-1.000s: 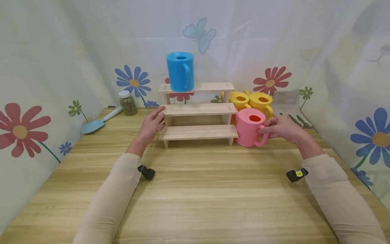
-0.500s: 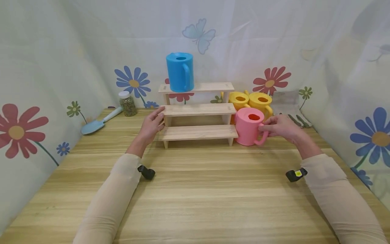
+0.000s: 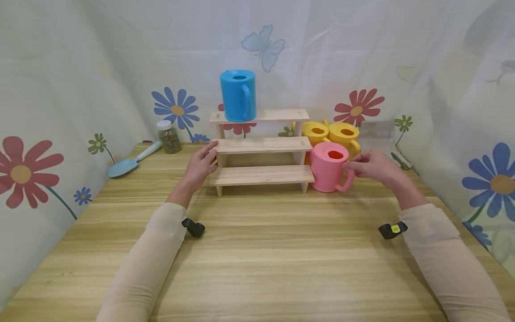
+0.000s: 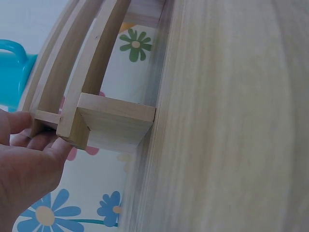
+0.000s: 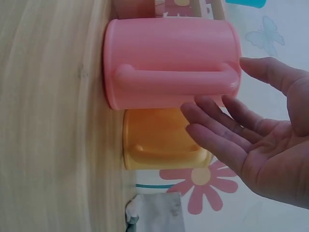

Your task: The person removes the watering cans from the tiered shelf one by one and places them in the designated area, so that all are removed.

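A three-tier wooden shelf (image 3: pixel 263 144) stands on the table. My left hand (image 3: pixel 199 166) holds its left end, thumb and fingers around the side at the middle tier, as the left wrist view shows. A pink watering can (image 3: pixel 329 167) stands upright on the table against the shelf's right end, its handle toward the right. Beside that handle, my right hand (image 3: pixel 374 166) has its thumb and fingers spread apart; in the right wrist view they grip nothing. On the top tier, left part, is a blue watering can (image 3: pixel 238 96).
Two yellow watering cans (image 3: pixel 344 132) stand behind the pink one. Grey gloves (image 3: pixel 396 156) lie at the back right. At the back left are a lidded jar (image 3: pixel 169 137) of dried bits and a light blue hand trowel (image 3: pixel 124 167).
My right hand has loosened from the pink watering can's handle and shifted slightly right. The can is nearly where it was. My left hand stays on the shelf.
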Tool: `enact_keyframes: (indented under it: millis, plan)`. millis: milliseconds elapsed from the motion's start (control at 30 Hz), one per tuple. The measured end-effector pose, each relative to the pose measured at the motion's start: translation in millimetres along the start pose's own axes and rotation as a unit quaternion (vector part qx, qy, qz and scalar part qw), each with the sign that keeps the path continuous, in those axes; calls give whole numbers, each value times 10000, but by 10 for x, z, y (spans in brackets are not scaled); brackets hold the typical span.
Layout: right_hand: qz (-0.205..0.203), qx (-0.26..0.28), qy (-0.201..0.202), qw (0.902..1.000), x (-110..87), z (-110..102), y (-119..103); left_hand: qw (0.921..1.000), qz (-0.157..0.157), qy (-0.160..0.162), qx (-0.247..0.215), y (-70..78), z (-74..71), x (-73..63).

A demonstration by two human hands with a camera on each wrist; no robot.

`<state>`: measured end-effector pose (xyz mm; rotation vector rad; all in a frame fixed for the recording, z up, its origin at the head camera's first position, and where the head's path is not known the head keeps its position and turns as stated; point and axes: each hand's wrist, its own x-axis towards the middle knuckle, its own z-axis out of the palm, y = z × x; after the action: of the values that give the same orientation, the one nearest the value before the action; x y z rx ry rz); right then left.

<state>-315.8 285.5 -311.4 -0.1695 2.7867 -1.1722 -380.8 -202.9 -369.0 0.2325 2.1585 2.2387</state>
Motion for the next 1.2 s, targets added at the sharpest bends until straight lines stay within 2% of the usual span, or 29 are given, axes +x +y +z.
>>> enact_keyframes:
  millis: [100, 300, 667, 900, 1200]
  plan:
    - [70, -115, 317, 9994, -37, -52, -28, 10000, 8, -16, -14, 7, 1, 2]
    - [-40, 89, 922, 9957, -76, -129, -69, 10000, 0, 0, 28, 35, 12, -2]
    - [-112, 90, 1210, 9925, -86, -116, -167, 9999, 26, -5, 138, 31, 7, -16]
    - [-606, 151, 1428, 9878, 31, -23, -553, 10000, 41, -13, 76, 29, -40, -65]
    - [-1299, 428, 1189, 9834, 278, 212, -1194, 10000, 17, -16, 82, 1, -23, -26]
